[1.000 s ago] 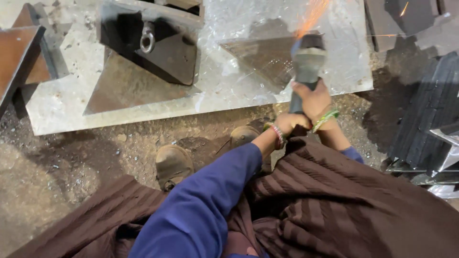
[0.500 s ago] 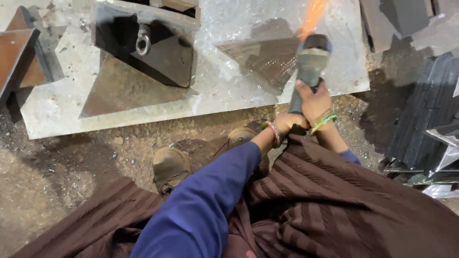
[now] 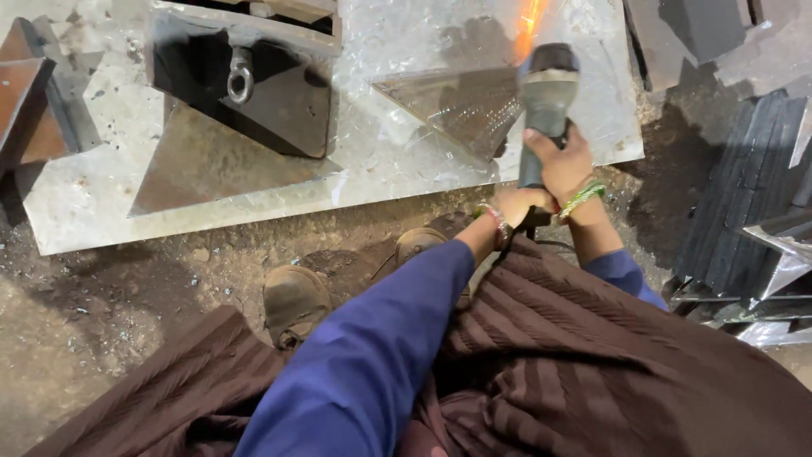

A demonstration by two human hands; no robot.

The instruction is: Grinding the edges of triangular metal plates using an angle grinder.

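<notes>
My right hand grips the body of a grey angle grinder that points away from me over a large shiny steel plate on the ground. My left hand holds the grinder's rear end, just below the right hand. Orange sparks fly up from the grinder's front. A dark triangular steel piece lies on the plate just left of the grinder. Both wrists wear bangles, and my sleeves are blue.
A dark steel bracket with a ring sits on the plate at the upper left, above a flat triangular piece. Rusty blocks stand at far left. Stacked dark metal strips lie at right. My boots rest on the dirt.
The view has shifted slightly. Both hands stay on the grinder, and the sparks continue at its front.
</notes>
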